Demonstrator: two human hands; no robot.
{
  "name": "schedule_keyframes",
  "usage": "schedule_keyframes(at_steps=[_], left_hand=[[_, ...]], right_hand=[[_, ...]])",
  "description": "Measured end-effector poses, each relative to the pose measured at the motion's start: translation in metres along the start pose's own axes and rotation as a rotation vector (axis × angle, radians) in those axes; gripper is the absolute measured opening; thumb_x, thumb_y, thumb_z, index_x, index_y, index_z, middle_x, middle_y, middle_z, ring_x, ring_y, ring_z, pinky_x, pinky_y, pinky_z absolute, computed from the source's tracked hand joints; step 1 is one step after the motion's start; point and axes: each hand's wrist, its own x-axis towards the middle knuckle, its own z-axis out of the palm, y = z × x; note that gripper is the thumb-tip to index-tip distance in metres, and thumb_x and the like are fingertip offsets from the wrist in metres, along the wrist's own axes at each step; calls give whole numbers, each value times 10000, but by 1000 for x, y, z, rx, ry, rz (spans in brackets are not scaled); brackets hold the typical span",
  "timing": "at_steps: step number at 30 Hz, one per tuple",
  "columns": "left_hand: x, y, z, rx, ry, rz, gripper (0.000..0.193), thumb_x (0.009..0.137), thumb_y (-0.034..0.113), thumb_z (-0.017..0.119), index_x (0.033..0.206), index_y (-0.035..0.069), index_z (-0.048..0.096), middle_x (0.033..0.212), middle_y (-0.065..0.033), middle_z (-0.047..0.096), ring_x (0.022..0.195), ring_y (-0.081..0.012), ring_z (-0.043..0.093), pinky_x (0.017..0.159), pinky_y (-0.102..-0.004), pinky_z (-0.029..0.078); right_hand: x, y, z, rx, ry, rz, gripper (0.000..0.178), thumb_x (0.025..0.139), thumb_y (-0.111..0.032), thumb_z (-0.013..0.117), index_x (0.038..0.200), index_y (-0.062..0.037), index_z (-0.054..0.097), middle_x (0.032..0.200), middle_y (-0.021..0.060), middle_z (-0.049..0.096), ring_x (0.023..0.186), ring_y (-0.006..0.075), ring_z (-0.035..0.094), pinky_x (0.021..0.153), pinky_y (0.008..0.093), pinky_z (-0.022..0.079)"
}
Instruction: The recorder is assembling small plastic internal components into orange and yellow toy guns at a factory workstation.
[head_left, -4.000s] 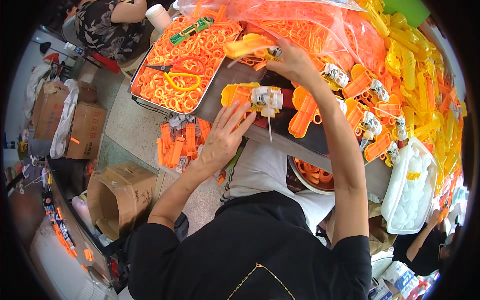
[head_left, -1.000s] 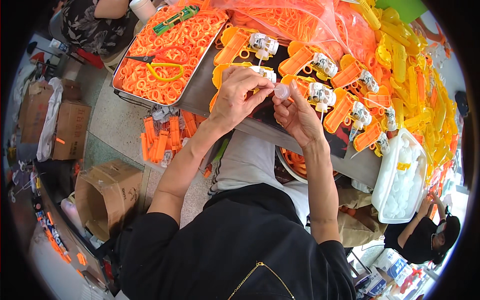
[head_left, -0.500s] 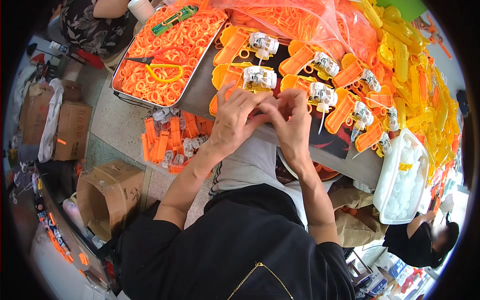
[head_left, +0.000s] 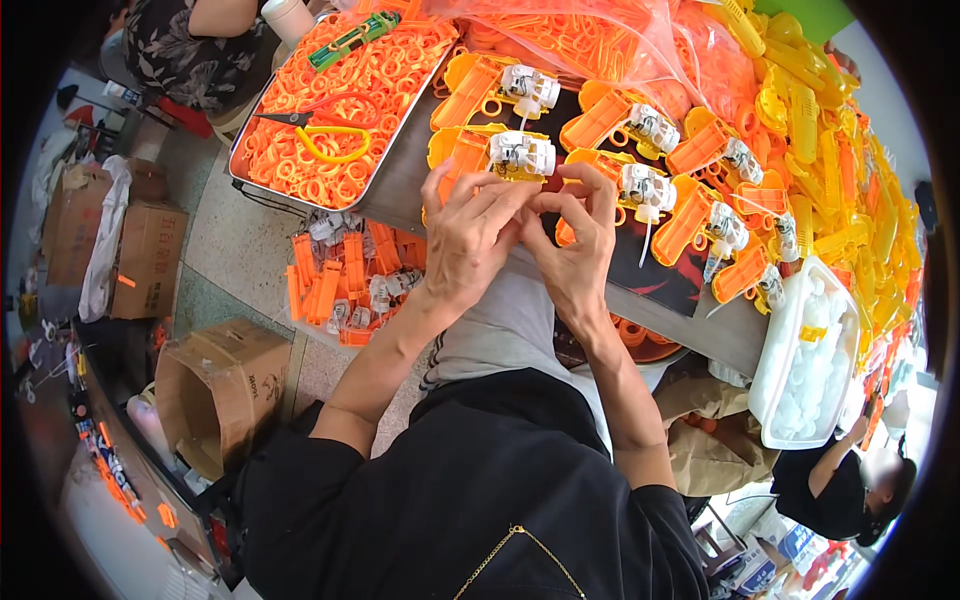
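**Left hand [head_left: 466, 238] and right hand [head_left: 578, 242] meet just below an orange-and-yellow casing [head_left: 466, 150]**

The casing lies on the counter [head_left: 718, 336], directly beyond the fingers, its lower end partly covered by the left hand. Its orange trough slants from lower left to upper right. The white unit [head_left: 522, 155] at its right side lies nearly crosswise in the view, its round end pointing right. Both hands are bent inward, thumbs and forefingers pinched close together; I cannot tell whether anything is between them, nor whether the left fingers touch the casing.

To the right, a neighbouring casing [head_left: 596, 166] bears a similar unit, with a thin white strap [head_left: 646, 245] trailing toward the person. More of the same kind stand in a loose row, tilting at similar slants.

The plastic is smooth and hard, the troughs straight-sided, the white units stubby and cylindrical with dark markings. Left of them, a metal-rimmed tray [head_left: 405, 130] brims with glossy orange rings [head_left: 268, 150], and cutters [head_left: 303, 119] with red and yellow handles lie on top. Filmy pinkish bagging [head_left: 600, 45] covers orange parts behind. A white tub [head_left: 770, 400] holds rounded, translucent pieces [head_left: 808, 375] beside heaped yellow shells [head_left: 835, 185].
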Motion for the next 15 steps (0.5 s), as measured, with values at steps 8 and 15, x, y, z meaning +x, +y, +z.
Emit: schedule_keyframes(at_steps=[8,15], left_hand=[[-3,-33,4,151,58,6,299,781,215,781,1074,179,735,1066,18,576,998,-213,537,1017,-452,333],[-12,-31,1,128,9,11,344,788,184,770,1128,159,721,894,10,634,926,-195,564,970,-406,335]], right_hand=[[-7,14,-19,17,-200,3,131,820,-67,753,908,-16,670,1220,162,572,1089,288,587,939,385,468],[75,26,-2,-467,-235,-183,362,890,-352,696,1089,-53,656,1050,130,680,1048,317,590,944,443,398]])
